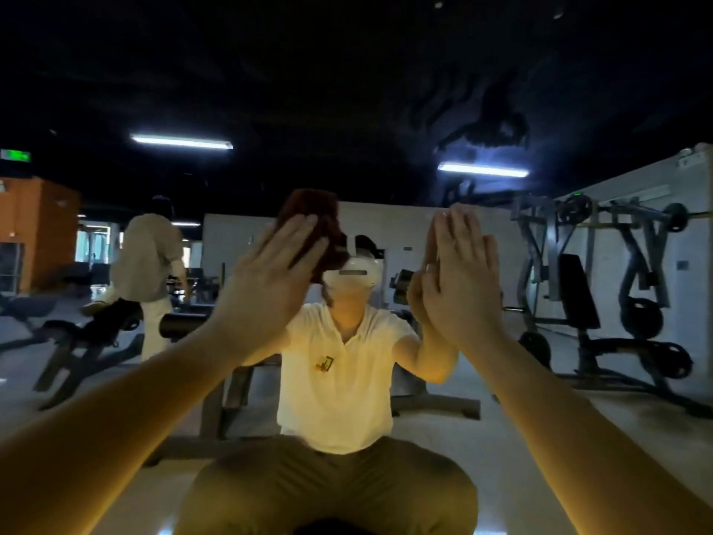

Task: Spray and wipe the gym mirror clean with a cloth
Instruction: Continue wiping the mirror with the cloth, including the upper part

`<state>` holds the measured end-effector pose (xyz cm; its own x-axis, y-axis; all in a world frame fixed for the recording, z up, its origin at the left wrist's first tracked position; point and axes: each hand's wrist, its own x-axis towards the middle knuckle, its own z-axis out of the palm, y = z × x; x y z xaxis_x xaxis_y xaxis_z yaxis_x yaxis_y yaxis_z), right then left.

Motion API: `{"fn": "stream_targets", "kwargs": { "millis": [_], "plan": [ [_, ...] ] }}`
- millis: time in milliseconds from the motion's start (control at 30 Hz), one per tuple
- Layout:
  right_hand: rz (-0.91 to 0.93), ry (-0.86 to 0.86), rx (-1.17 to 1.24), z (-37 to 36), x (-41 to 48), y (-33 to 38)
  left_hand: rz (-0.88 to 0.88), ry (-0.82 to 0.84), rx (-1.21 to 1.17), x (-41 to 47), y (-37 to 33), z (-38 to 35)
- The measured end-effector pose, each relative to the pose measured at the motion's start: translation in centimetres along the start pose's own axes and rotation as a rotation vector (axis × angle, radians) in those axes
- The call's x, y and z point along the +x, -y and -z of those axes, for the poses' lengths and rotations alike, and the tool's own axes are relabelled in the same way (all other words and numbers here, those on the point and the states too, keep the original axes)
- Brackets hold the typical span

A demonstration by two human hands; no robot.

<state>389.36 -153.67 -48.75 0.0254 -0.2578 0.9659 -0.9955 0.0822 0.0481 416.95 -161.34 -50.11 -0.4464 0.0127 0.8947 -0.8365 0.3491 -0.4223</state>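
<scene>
The gym mirror (386,148) fills the whole view straight ahead and shows my own reflection crouching in a white shirt. My left hand (270,272) lies flat with straight fingers on a dark red cloth (320,214), pressing it against the glass at head height. My right hand (459,276) is raised beside it, fingers straight, its palm on or very near the glass and meeting its own reflection. No spray bottle is in view.
The mirror reflects weight benches (85,341) at the left, a person in light clothes (150,272) standing behind, and a plate-loaded machine (617,287) at the right. Tube lights (181,142) glow under a dark ceiling.
</scene>
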Motion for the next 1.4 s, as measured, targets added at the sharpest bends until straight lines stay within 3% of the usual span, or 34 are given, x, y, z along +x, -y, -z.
{"fn": "stream_targets", "kwargs": {
  "millis": [133, 233, 333, 500, 600, 700, 767, 1000, 1133, 1300, 1400],
  "plan": [
    [-0.036, -0.055, -0.012, -1.9, -2.6, 2.2, 0.275, 0.023, -0.057, -5.4, 4.6, 1.2],
    [-0.023, -0.073, -0.003, -2.5, -3.7, 2.6, 0.375, -0.046, -0.147, -4.7, 1.6, 0.6],
    [0.028, -0.089, 0.034, -2.5, -5.2, 1.4, 0.279, -0.121, -0.227, -3.1, -4.8, -1.1],
    [0.097, -0.099, 0.015, -2.9, -9.4, -1.3, 0.161, -0.111, -0.299, -1.7, -15.4, -2.1],
    [0.059, -0.083, 0.045, -3.2, -10.3, -1.2, -0.038, -0.027, -0.271, -1.7, -16.5, -2.4],
    [0.015, -0.078, 0.093, -2.9, -10.6, -0.2, -0.186, -0.022, -0.169, -3.3, -13.3, -2.9],
    [-0.004, -0.083, 0.110, -2.7, -10.8, 0.3, -0.162, -0.013, -0.127, -5.6, -10.1, -2.9],
    [-0.090, -0.077, 0.137, -3.9, -14.3, 2.8, 0.236, 0.017, -0.199, -14.6, -1.8, -0.5],
    [-0.065, -0.008, 0.156, -3.8, -15.8, 2.4, 0.331, -0.034, -0.303, -12.7, -7.4, -1.9],
    [-0.007, 0.068, 0.251, -2.7, -17.9, 0.3, 0.231, -0.039, -0.328, -10.9, -18.3, -2.8],
    [0.016, 0.083, 0.244, -2.4, -18.9, -0.3, 0.132, -0.022, -0.326, -11.0, -18.6, -2.5]
  ]
}}
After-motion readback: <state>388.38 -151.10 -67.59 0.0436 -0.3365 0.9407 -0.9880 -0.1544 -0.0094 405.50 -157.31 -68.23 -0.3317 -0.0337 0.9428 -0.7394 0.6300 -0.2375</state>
